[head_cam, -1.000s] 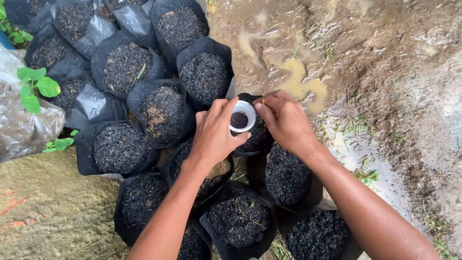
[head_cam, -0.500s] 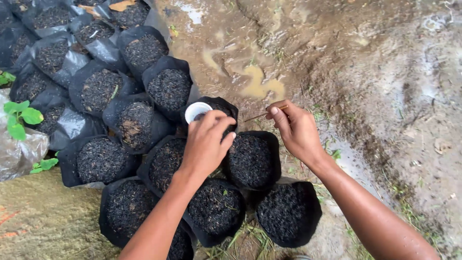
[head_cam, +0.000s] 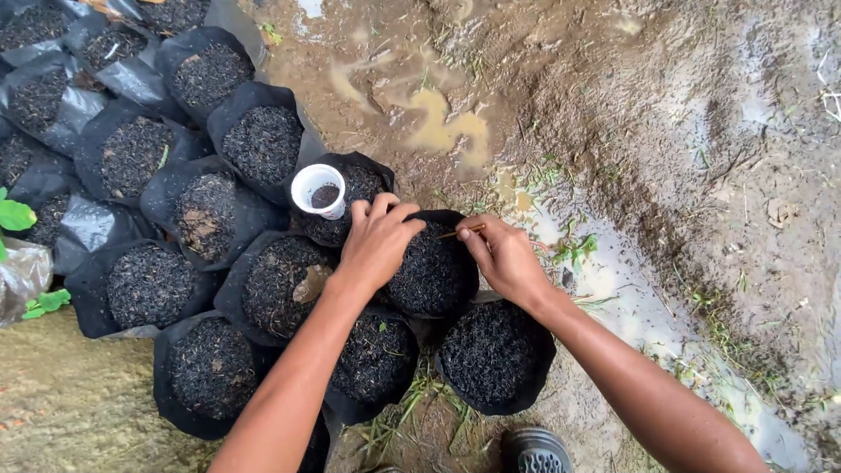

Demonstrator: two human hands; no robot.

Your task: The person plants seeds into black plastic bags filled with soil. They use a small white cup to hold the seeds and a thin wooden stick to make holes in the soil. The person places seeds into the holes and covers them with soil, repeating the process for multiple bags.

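Looking down from the head camera, the left hand (head_cam: 375, 241) rests over the near rim of a black grow bag (head_cam: 434, 264) filled with dark soil, its fingers curled loosely together; whether they grip the bag's edge cannot be told. Beside it the right hand (head_cam: 501, 256) has thumb and forefinger pressed together, pinching a thin brown stick (head_cam: 462, 231) that lies nearly level just above the soil at the bag's far rim. A small white cup (head_cam: 317, 190) with something dark in its bottom stands on the next bag back (head_cam: 350, 197), just beyond the left hand's fingertips and not touched by them. More black bags of the same dark soil are packed close around, running up to the left, with one bag (head_cam: 492, 355) under the right forearm. Wet brown mud with a yellowish puddle (head_cam: 447, 127) spreads to the right. Green leaves (head_cam: 16, 215) show at the left edge.
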